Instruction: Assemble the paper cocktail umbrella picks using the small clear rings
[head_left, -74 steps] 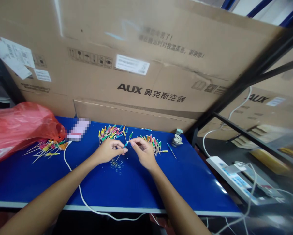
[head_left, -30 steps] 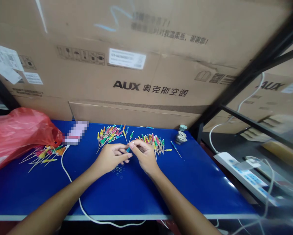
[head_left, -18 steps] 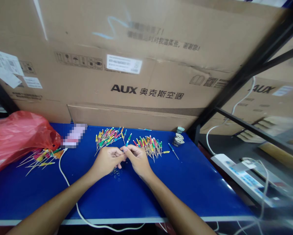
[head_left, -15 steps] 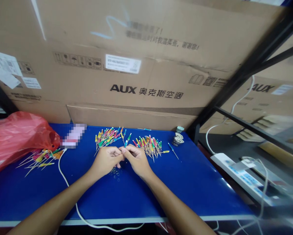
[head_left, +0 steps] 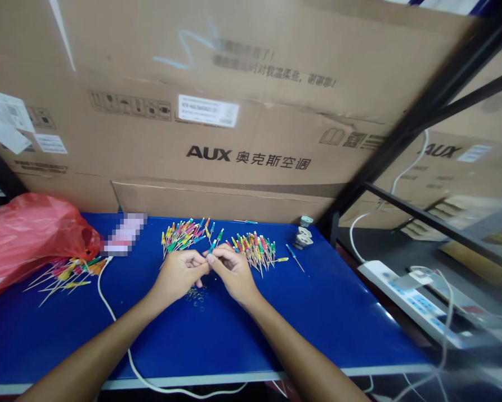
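My left hand point(head_left: 181, 274) and my right hand point(head_left: 233, 273) meet over the table, fingers closed in a pinch. Between their fingertips is a folded blue cocktail umbrella point(head_left: 212, 245), its coloured head pointing up and away; most of its stick is hidden by the fingers. Small clear rings point(head_left: 197, 298) lie loose on the table just below my left hand. Beyond the hands are two piles of folded cocktail umbrellas, a left pile point(head_left: 181, 234) and a right pile point(head_left: 254, 248), in mixed colours with wooden sticks.
A red plastic bag point(head_left: 37, 240) stands at the left, with more cocktail umbrellas point(head_left: 68, 271) in front of it. A white cable point(head_left: 120, 329) crosses the blue table point(head_left: 318, 329). Small grey-green objects point(head_left: 304, 237) and one blue umbrella point(head_left: 295, 257) lie right. A large cardboard box point(head_left: 150, 151) backs the table.
The blue cocktail umbrella leans slightly more to the right between my fingertips. Both hands stay together in nearly the same place, and the whole view has shifted a little.
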A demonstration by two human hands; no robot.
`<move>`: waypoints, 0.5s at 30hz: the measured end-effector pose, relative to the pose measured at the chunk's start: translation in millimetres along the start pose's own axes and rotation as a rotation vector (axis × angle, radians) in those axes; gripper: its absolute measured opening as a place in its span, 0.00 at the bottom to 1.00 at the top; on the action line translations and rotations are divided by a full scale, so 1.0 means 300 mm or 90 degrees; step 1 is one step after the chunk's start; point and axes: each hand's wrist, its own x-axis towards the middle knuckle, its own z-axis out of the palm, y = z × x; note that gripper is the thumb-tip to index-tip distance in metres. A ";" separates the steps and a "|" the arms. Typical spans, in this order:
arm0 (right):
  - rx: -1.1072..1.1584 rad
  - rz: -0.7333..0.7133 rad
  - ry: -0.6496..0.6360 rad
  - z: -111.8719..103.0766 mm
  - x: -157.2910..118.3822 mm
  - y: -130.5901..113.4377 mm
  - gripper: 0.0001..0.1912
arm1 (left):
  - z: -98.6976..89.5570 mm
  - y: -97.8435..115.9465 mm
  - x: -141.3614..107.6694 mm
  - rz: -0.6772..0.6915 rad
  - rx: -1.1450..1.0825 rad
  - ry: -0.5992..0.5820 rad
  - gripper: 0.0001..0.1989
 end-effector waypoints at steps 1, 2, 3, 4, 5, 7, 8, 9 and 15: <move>-0.002 0.004 -0.005 0.000 0.000 0.006 0.11 | -0.002 0.000 0.001 -0.001 0.000 0.001 0.11; -0.003 0.008 -0.007 0.000 0.001 0.011 0.11 | -0.003 -0.002 0.002 -0.003 0.000 0.000 0.11; -0.002 0.013 -0.007 0.001 0.000 0.015 0.11 | -0.004 -0.005 0.003 -0.005 0.000 -0.004 0.10; 0.004 0.018 -0.005 0.003 0.000 0.018 0.12 | -0.003 -0.010 0.005 -0.008 0.000 -0.011 0.10; 0.013 0.025 -0.004 0.006 0.000 0.019 0.12 | -0.003 -0.016 0.006 -0.013 0.001 -0.018 0.10; 0.034 0.043 0.008 0.008 0.002 0.018 0.13 | -0.001 -0.029 0.008 -0.021 0.011 -0.037 0.12; 0.039 0.052 0.024 0.005 0.004 0.015 0.13 | -0.001 -0.036 0.010 -0.023 0.023 -0.046 0.14; 0.035 0.058 0.045 -0.003 0.008 0.012 0.14 | -0.004 -0.042 0.012 -0.022 0.045 -0.061 0.17; -0.143 0.002 0.299 -0.223 0.044 -0.020 0.22 | -0.086 -0.096 0.057 0.129 0.433 -0.049 0.19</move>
